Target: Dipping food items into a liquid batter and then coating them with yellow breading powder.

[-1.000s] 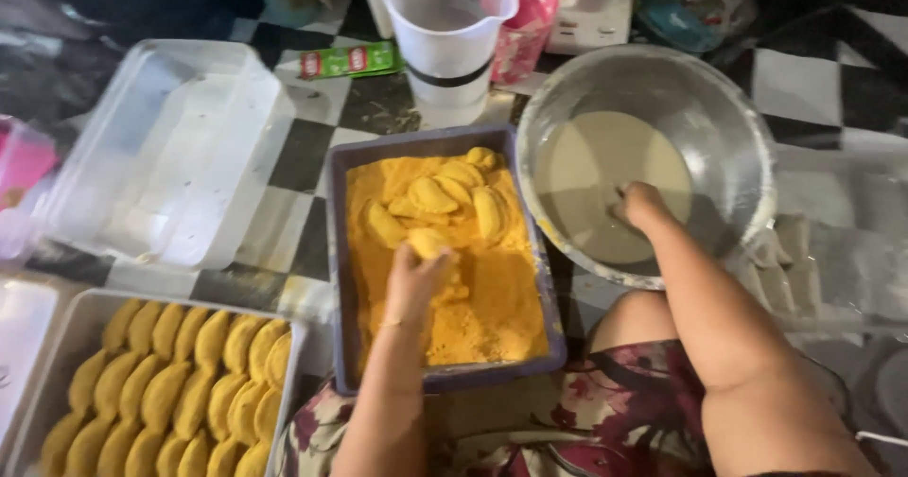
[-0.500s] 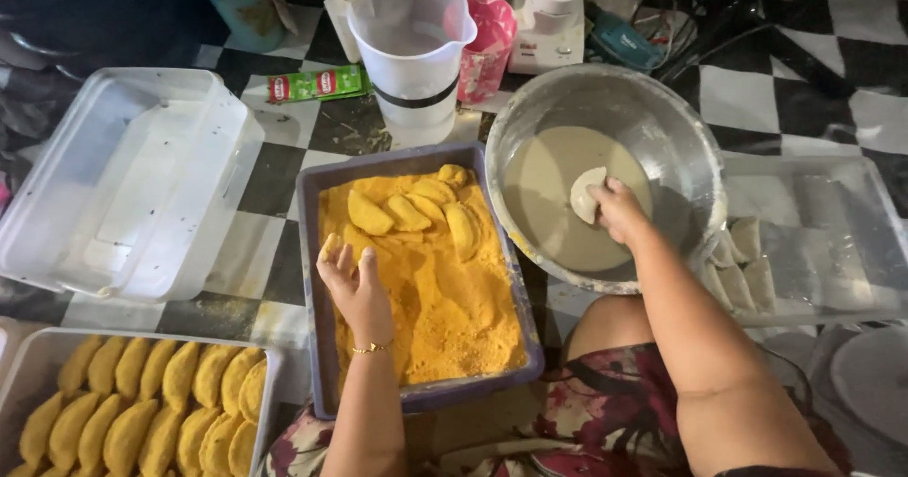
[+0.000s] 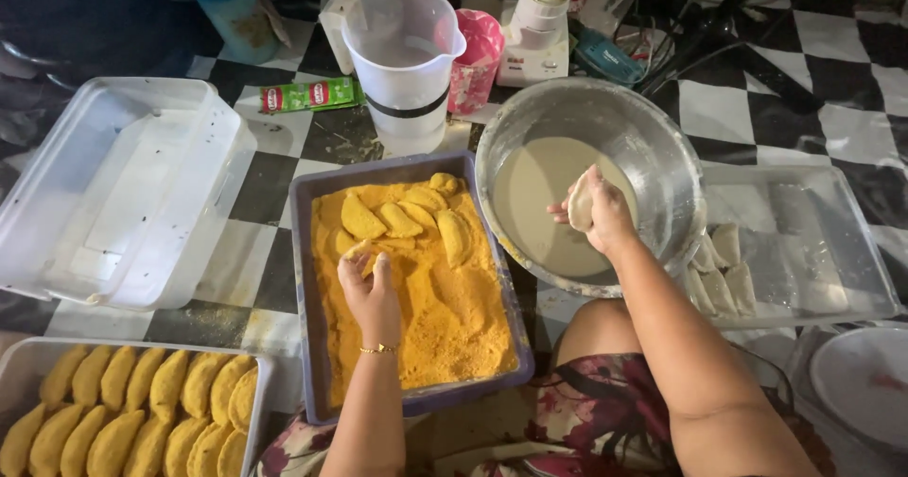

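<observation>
Head view: only one camera, looking down over a checkered floor.
Left hand (image 3: 372, 286): palm down in the purple crumb tray (image 3: 307, 278), fingers curled loosely over a crumb-covered pasty (image 3: 360, 253), pressing it into the orange breadcrumbs (image 3: 445, 316).
Right hand (image 3: 596, 210): raised over the steel bowl (image 3: 662, 156), closed around a pale uncoated pasty (image 3: 580, 203) wet with the thin beige batter (image 3: 530, 203) pooled below.
Already crumbed, in tray: several coated pasties (image 3: 402, 214) lying at the far end of the breadcrumbs, some overlapping.
Finished stock: rows of coated pasties (image 3: 142, 406) packed edge to edge in a clear tray (image 3: 28, 349) at near left (right-hand end of it looks not quite full).
Left to do: a few pale raw pasties (image 3: 716, 269) waiting in the clear tray (image 3: 851, 278) right of the bowl; most of that tray bare.
Progress, judged: well past halfway, with far more coated pieces than raw ones showing.
Empty container: a clear plastic box (image 3: 123, 193) at far left, nothing in it.
Around: white measuring jug (image 3: 402, 61), pink packet (image 3: 478, 56), green sachet (image 3: 307, 94), a blender base (image 3: 534, 33) beyond.
</observation>
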